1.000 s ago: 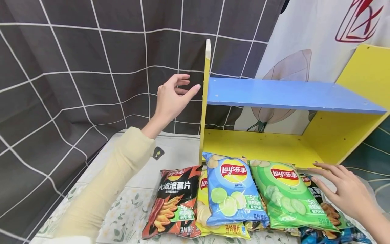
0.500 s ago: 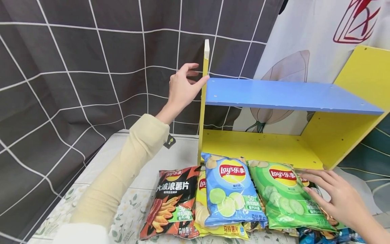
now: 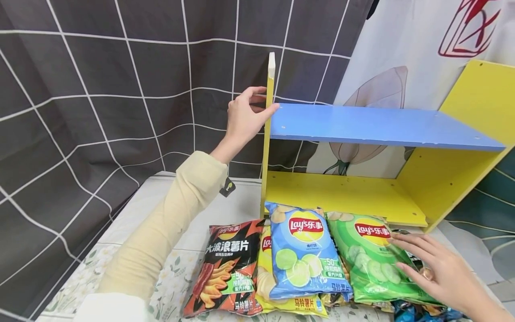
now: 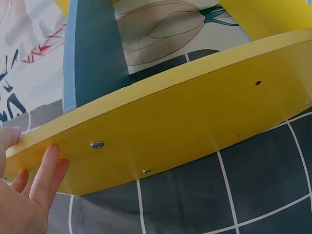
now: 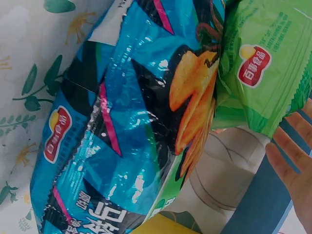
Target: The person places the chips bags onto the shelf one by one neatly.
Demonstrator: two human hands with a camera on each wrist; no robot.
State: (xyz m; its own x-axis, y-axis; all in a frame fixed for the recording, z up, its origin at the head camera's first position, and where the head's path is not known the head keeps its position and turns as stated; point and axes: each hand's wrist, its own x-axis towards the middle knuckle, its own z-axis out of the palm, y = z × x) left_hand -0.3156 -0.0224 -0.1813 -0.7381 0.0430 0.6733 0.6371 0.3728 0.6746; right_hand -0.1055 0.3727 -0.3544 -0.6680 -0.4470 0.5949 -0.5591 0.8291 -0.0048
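My left hand (image 3: pixel 247 117) grips the yellow side panel (image 3: pixel 266 152) of a small shelf unit, thumb on the inner side and fingers behind. In the left wrist view, its fingers (image 4: pixel 45 175) lie against the panel's outer face. My right hand (image 3: pixel 440 266) hovers with loose, spread fingers over the right edge of a green Lay's chip bag (image 3: pixel 370 259). Beside that green bag in the right wrist view, its fingers (image 5: pixel 287 146) show at the frame's edge; contact is hard to tell. A blue Lay's chip bag (image 3: pixel 307 255) lies left of the green one.
A black-and-red chip bag (image 3: pixel 225 268) and a partly covered yellow one (image 3: pixel 291 303) lie at left. A blue-and-black bag (image 5: pixel 131 112) is below the right hand. The unit has a blue shelf board (image 3: pixel 374 123) and a yellow bottom board (image 3: pixel 342 194). Behind hangs a dark gridded curtain (image 3: pixel 153 67).
My left hand has moved right and taken hold of the side panel. My right hand has shifted left and slightly down over the green bag's edge. The bags have stayed put.
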